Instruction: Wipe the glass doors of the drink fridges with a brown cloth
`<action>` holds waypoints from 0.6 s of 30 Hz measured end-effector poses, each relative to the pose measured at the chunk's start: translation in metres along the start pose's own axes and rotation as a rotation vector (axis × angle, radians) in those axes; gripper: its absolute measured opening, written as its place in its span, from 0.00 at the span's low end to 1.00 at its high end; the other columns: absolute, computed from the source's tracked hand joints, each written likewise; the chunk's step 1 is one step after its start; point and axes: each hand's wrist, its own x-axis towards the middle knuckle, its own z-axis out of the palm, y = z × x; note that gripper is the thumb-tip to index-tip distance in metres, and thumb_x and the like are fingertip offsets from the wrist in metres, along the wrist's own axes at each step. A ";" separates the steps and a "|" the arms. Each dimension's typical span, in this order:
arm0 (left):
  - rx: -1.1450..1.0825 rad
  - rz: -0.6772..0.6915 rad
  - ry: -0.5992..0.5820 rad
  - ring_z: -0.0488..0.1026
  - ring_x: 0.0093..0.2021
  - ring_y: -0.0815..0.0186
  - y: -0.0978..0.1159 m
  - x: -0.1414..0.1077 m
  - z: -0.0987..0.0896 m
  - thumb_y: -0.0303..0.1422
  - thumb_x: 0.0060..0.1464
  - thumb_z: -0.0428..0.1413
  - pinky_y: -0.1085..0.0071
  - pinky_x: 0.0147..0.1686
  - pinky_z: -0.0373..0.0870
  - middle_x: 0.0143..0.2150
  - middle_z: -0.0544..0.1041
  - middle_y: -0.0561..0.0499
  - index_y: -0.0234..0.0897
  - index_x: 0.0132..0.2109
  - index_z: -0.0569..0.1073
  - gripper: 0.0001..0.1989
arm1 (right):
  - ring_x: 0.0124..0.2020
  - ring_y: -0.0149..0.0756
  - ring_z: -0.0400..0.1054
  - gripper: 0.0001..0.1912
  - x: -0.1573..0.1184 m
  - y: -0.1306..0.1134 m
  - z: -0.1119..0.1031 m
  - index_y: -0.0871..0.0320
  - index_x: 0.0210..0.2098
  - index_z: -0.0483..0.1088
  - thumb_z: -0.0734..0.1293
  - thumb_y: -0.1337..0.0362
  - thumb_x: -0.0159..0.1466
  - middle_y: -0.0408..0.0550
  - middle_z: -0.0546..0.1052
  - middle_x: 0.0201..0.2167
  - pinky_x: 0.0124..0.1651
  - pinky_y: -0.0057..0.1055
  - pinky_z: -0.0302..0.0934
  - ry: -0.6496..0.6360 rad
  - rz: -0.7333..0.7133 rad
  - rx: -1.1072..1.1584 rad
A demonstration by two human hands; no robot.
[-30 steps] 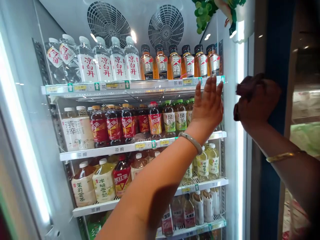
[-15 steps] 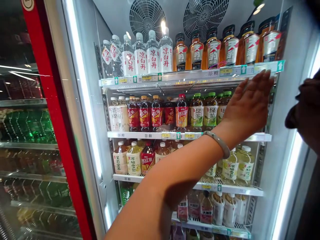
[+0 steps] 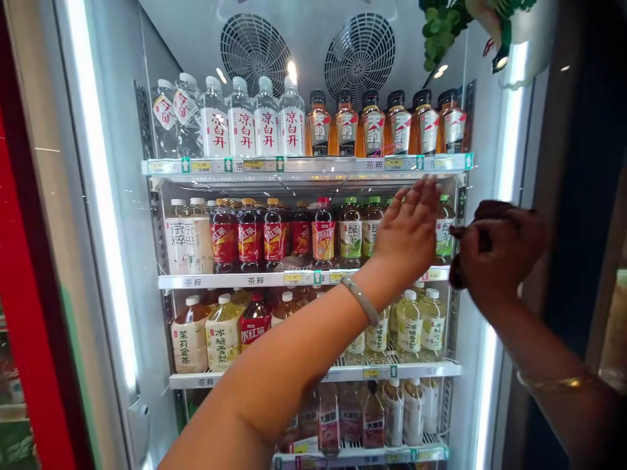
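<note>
My left hand (image 3: 409,225), with a pale bangle (image 3: 361,300) on its wrist, reaches up across the front of a lit drinks cooler. Its fingers are stretched out and flat, in front of the green-tea bottles (image 3: 351,228) of the second shelf; nothing shows in it. Whether it touches the glass I cannot tell. At the right side of the cooler is my right hand (image 3: 494,261), in shade and wearing a gold bracelet (image 3: 558,383). Its fingers are curled together around something small and dark (image 3: 458,271), too unclear to name.
Clear water bottles (image 3: 241,117) and amber, black-capped bottles (image 3: 372,124) line the top shelf (image 3: 313,166). Red-labelled tea bottles (image 3: 249,235) stand below. Fan grilles (image 3: 360,55) sit at the back. A red door frame (image 3: 29,294) runs down the left; green hanging decoration (image 3: 438,32) is at upper right.
The view has shifted right, so the cooler sits further left and the neighbouring one is mostly out of frame. My right hand has come further into view, close to my left hand.
</note>
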 end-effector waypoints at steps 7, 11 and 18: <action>-0.054 -0.056 0.048 0.46 0.78 0.57 -0.019 -0.037 -0.008 0.32 0.70 0.43 0.49 0.78 0.34 0.78 0.53 0.47 0.30 0.75 0.54 0.29 | 0.58 0.50 0.67 0.05 0.009 -0.056 -0.005 0.52 0.39 0.75 0.70 0.64 0.62 0.52 0.77 0.46 0.61 0.50 0.60 -0.045 -0.366 0.188; -0.065 -0.087 0.063 0.45 0.79 0.57 -0.012 -0.068 -0.010 0.32 0.71 0.43 0.46 0.77 0.29 0.78 0.52 0.49 0.33 0.75 0.52 0.30 | 0.54 0.51 0.70 0.06 0.008 -0.047 -0.006 0.52 0.40 0.75 0.70 0.64 0.62 0.55 0.77 0.46 0.58 0.51 0.63 0.030 -0.286 0.175; -0.100 -0.156 0.032 0.37 0.79 0.61 -0.025 -0.082 -0.028 0.28 0.68 0.45 0.52 0.77 0.27 0.79 0.50 0.48 0.32 0.76 0.49 0.32 | 0.59 0.50 0.66 0.09 -0.021 -0.104 -0.010 0.50 0.44 0.75 0.69 0.64 0.63 0.47 0.76 0.48 0.62 0.52 0.59 -0.008 -0.321 0.198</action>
